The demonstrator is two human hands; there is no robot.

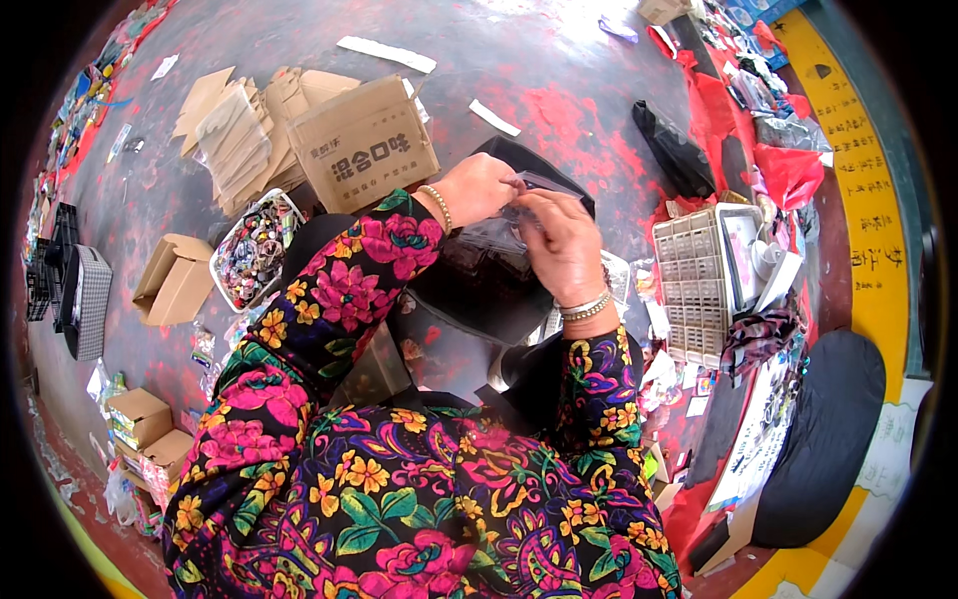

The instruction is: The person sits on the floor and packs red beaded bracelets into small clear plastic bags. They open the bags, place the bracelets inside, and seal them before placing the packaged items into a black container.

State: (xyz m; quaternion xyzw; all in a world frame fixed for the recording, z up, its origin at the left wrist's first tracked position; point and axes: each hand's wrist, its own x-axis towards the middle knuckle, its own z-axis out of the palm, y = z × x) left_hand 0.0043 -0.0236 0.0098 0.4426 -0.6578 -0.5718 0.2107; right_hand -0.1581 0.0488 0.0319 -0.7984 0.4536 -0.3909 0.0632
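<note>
While both hands (519,205) pinch clear bag (499,232), boxes crowd

The hands (519,215) hide most of the clear plastic bag (534,185).

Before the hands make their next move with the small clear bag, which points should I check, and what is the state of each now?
1. Both hands on the clear bag: ok; left hand and right hand pinch it together.
2. Bag open or sealed: cannot tell, fingers cover it.
3. Contents of the bag: cannot tell, too small.
4. Black bag below the hands: ok, it lies directly under them.
5. Tray of small colourful pieces: ok, on the floor by the left arm.
6. Cardboard box: ok, beyond the left hand, apart from it.
</note>
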